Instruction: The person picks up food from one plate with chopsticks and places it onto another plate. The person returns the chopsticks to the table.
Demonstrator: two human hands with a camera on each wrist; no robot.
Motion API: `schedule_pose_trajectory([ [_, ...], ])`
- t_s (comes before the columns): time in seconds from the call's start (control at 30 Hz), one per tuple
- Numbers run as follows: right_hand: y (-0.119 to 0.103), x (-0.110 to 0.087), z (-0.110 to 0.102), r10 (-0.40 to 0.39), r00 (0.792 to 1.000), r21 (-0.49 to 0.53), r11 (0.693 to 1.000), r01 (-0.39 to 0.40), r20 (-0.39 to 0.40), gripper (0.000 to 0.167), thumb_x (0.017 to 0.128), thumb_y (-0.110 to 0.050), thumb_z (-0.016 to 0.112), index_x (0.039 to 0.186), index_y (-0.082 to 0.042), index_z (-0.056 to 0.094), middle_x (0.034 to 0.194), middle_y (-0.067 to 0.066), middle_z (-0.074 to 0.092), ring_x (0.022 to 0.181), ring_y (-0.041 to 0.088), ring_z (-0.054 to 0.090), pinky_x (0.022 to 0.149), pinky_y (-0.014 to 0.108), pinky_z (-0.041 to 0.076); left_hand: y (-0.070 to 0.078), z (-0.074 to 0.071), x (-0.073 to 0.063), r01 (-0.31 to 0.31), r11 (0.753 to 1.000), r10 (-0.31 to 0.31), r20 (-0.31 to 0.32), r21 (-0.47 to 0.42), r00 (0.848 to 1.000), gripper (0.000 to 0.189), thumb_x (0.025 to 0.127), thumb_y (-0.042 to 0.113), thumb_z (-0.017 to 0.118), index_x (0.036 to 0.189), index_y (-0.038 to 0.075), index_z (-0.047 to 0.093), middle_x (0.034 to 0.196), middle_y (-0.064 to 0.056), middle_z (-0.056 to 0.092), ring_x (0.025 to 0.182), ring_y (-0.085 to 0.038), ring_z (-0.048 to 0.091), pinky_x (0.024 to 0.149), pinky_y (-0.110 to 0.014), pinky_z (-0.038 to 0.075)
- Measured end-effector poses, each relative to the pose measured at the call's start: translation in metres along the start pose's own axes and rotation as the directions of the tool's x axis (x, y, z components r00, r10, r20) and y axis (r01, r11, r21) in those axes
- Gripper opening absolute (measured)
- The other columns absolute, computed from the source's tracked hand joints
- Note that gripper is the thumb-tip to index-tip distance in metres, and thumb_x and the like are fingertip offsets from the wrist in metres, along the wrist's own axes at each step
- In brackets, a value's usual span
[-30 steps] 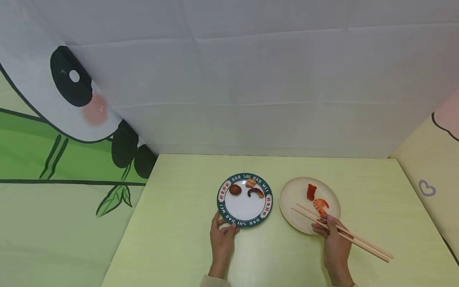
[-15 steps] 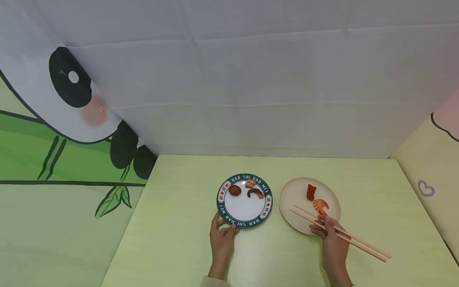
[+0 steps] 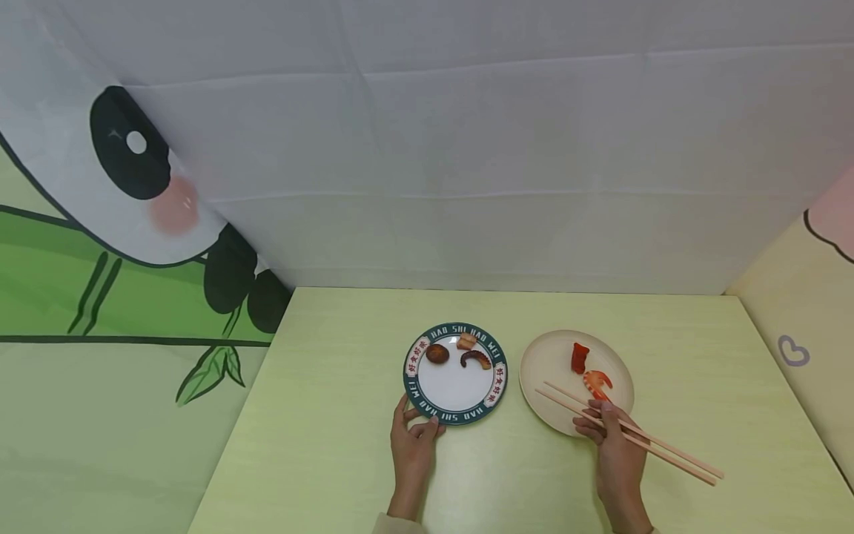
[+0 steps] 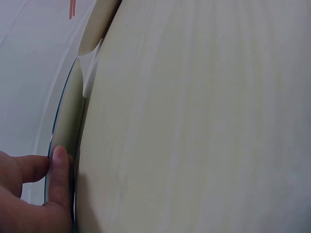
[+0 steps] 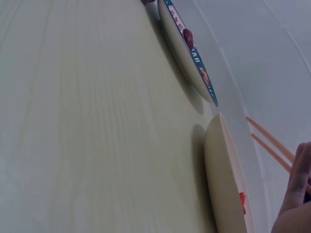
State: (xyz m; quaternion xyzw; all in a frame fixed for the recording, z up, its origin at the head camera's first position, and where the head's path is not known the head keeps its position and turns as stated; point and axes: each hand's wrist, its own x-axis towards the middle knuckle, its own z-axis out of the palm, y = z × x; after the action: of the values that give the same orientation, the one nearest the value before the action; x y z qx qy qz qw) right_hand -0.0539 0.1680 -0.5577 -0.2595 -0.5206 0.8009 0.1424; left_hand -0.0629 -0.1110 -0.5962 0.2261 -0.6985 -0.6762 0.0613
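My left hand (image 3: 411, 452) holds the near rim of a white plate with a dark green lettered border (image 3: 457, 417); in the left wrist view its fingers (image 4: 59, 177) lie against the plate's side. On that plate sit a brown mushroom-like piece (image 3: 437, 354), a tan chunk (image 3: 466, 341) and a curled brown tentacle-like piece (image 3: 475, 360). My right hand (image 3: 619, 452) grips a pair of wooden chopsticks (image 3: 674, 455). Their tips, slightly apart with nothing between them, are over a cream plate (image 3: 540, 356). A red meat-like piece (image 3: 580, 357) and an orange shrimp (image 3: 596, 383) lie there, the shrimp just beyond my fingers.
Both plates stand side by side on a pale yellow-green table (image 3: 320, 415). A white cloth backdrop (image 3: 494, 170) rises behind the far edge. Printed panels with cartoon drawings (image 3: 133, 297) flank the table left and right.
My right hand and the chopsticks have shifted slightly left over the cream plate. The left hand, both plates and the food pieces stay where they were.
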Motion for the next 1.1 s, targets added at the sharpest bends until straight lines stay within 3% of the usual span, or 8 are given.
schedule_pose_trajectory([
  [0.6,0.0005,-0.0013,0.0053,-0.023,0.999,-0.007,1.000,0.023,0.025,0.027,0.111,-0.012,0.054,0.104,0.003,0.075,0.087,0.006,0.077,0.066,0.014,0.076,0.062,0.024,0.068,-0.0012,0.0002,0.0001,0.000,1.000,0.000,-0.005,0.000,1.000,0.078,0.093,-0.014,0.067,0.162,-0.001,0.032,0.121,-0.022,0.053,0.079,-0.016,0.069,0.073,-0.029,0.070],
  [1.1,0.0008,-0.0027,0.0100,-0.028,0.999,-0.033,0.999,0.030,0.041,0.027,0.111,-0.011,0.053,0.107,0.007,0.073,0.086,0.005,0.077,0.066,0.013,0.075,0.062,0.024,0.068,-0.0009,0.0002,-0.0009,-0.007,1.000,0.007,-0.002,-0.019,1.000,0.079,0.092,-0.014,0.068,0.161,-0.001,0.033,0.120,-0.022,0.052,0.079,-0.017,0.068,0.073,-0.029,0.070],
])
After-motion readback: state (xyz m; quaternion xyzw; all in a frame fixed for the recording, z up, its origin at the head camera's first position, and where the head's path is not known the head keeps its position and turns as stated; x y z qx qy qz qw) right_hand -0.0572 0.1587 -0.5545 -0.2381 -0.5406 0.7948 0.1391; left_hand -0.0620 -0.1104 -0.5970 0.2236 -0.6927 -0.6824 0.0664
